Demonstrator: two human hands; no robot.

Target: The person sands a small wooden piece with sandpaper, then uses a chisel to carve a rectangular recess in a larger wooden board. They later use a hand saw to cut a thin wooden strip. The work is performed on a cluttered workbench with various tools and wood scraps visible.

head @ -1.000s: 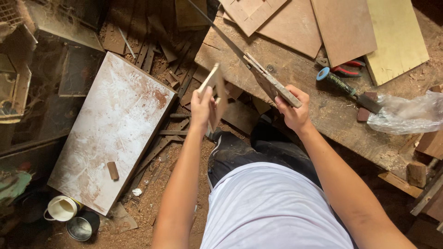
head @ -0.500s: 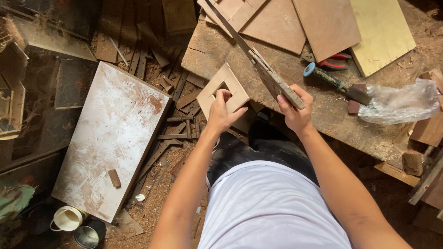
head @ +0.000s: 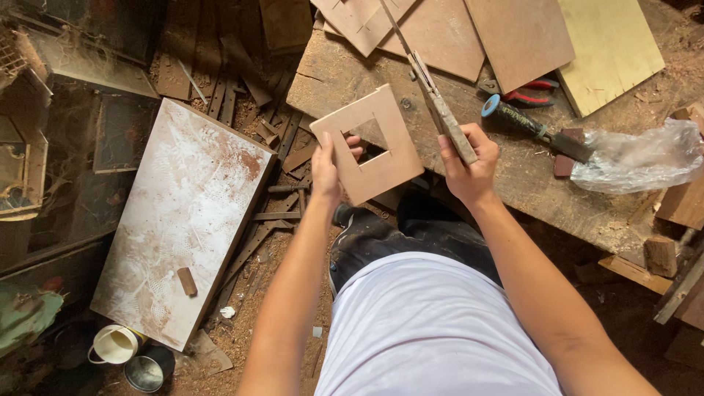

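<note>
We see our left hand (head: 328, 170) closed on a square wooden frame (head: 370, 143) with a cut-out middle, fingers through the opening, raised over the near edge of the workbench (head: 513, 176). Our right hand (head: 466, 165) is wrapped tight round the handle of a long saw (head: 433, 99), just right of the frame. On the bench behind lie one chisel (head: 528, 128), one pair of red pliers (head: 528, 95), one plastic bag (head: 638, 154) and several boards (head: 513, 37). Near left: one dusty panel (head: 183, 220) and two cups (head: 132, 356).

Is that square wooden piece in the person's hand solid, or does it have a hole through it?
Cut through. The wooden piece has a square opening, and the left hand's fingers show through it.
</note>
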